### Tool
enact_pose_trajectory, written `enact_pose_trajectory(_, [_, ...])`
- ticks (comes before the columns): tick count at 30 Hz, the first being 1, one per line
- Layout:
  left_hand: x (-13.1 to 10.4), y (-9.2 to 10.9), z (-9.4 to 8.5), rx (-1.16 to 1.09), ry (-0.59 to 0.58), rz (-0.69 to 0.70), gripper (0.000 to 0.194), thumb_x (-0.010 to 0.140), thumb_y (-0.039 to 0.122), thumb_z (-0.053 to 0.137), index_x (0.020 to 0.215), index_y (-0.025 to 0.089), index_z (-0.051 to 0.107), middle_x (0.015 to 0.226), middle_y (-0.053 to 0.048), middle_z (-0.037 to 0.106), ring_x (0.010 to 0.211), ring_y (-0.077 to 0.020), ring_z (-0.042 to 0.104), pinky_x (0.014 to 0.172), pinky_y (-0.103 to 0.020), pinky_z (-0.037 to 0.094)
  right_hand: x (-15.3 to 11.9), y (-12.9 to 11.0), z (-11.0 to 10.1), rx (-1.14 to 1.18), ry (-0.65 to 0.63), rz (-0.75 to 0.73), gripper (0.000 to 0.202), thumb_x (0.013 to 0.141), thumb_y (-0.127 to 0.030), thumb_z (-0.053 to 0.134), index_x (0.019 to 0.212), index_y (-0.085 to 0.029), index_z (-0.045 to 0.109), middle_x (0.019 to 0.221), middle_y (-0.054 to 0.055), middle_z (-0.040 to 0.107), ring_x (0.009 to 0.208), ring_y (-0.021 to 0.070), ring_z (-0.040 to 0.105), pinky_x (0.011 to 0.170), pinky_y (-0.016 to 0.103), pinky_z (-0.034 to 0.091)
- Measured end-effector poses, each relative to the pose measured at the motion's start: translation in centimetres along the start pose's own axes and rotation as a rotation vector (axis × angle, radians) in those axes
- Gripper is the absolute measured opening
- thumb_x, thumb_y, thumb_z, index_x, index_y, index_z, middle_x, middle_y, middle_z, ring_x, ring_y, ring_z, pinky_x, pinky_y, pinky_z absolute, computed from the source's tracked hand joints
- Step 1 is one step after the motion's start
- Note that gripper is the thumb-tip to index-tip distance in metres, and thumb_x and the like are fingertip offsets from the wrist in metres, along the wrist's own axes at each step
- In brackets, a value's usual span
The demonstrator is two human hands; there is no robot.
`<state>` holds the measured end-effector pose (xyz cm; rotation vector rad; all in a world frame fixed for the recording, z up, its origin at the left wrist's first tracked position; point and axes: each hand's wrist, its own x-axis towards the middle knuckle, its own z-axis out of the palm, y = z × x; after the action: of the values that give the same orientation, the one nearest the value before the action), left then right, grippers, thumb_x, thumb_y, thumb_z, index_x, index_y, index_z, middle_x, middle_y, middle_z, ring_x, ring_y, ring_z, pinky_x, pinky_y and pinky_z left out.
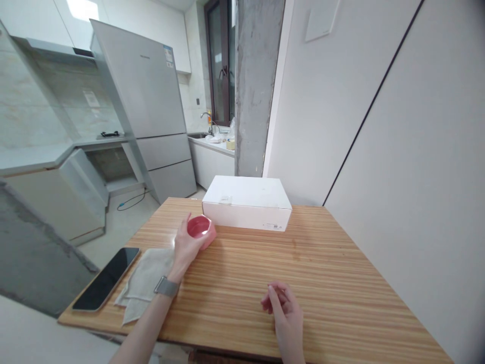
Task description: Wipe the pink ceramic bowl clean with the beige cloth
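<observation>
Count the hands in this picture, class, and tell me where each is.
2. The left hand grips the pink bowl beside the white box; the right hand, fingers curled, is at the near side of the table.

One head-worn view, from above the near edge of the bench (pixel 333 283); it faces forward and down, taking in the kitchen beyond.
</observation>
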<state>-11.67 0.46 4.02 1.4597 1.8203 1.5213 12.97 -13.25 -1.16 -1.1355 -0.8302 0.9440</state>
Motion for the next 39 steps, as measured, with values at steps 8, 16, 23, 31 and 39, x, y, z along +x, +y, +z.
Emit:
enact_pose_trajectory(8, [-4.5, 3.8, 7.2, -0.221, -0.323, 0.163, 0.095, 0.06, 0.035, 0.082, 0.143, 0.023, 0.037, 0.128, -0.012, 0.06, 0.116, -0.0271, 0.059, 0.101, -0.043, 0.046, -0.1, -0.4, -0.1, -0.006, -0.019, 0.001, 0.033, 0.075, -0.051, 0.07, 0.083, -0.019, 0.063, 0.054, 0.0, 0.063, 0.05, 0.0163, 0.059, 0.048, 0.025, 0.047])
enact_pose_trajectory(16, [-5.2, 4.1, 10.3, -0.13, -0.34, 0.246, 0.092, 0.059, 0.037, 0.081, 0.14, 0.021, 0.042, 0.132, -0.012, 0.057, 0.121, -0.0289, 0.055, 0.105, -0.044, 0.042, -0.2, -0.2, -0.1, -0.017, -0.033, -0.009, 0.031, 0.079, -0.05, 0.067, 0.084, -0.019, 0.063, 0.055, 0.0, 0.063, 0.051, 0.0157, 0.058, 0.049, 0.025, 0.047])
enact_pose_trajectory(23, [-5.0, 4.4, 10.5, -0.078, -0.351, 0.259, 0.084, 0.06, 0.034, 0.081, 0.136, 0.021, 0.048, 0.131, -0.012, 0.057, 0.12, -0.028, 0.055, 0.104, -0.043, 0.042, -0.2, 0.0, -0.1, -0.02, -0.034, 0.006, 0.032, 0.08, -0.05, 0.066, 0.086, -0.019, 0.062, 0.055, 0.001, 0.063, 0.052, 0.0158, 0.058, 0.049, 0.025, 0.047])
enact_pose_trajectory(31, [-5.0, 4.3, 10.5, -0.106, -0.36, 0.241, 0.08, 0.06, 0.033, 0.081, 0.133, 0.021, 0.051, 0.131, -0.012, 0.058, 0.12, -0.0282, 0.055, 0.106, -0.044, 0.04, -0.4, -0.1, -0.1, -0.027, -0.031, -0.004, 0.032, 0.079, -0.05, 0.067, 0.086, -0.019, 0.063, 0.055, 0.001, 0.063, 0.051, 0.0163, 0.059, 0.049, 0.025, 0.047])
enact_pose_trajectory(39, [-4.6, 3.8, 10.6, -0.148, -0.418, 0.28, 0.091, 0.059, 0.034, 0.081, 0.141, 0.022, 0.042, 0.135, -0.013, 0.053, 0.127, -0.0292, 0.048, 0.11, -0.044, 0.034, -0.3, -0.1, -0.3, -0.04, -0.035, -0.006, 0.034, 0.078, -0.052, 0.067, 0.086, -0.019, 0.063, 0.056, 0.001, 0.064, 0.052, 0.0165, 0.059, 0.049, 0.026, 0.048])
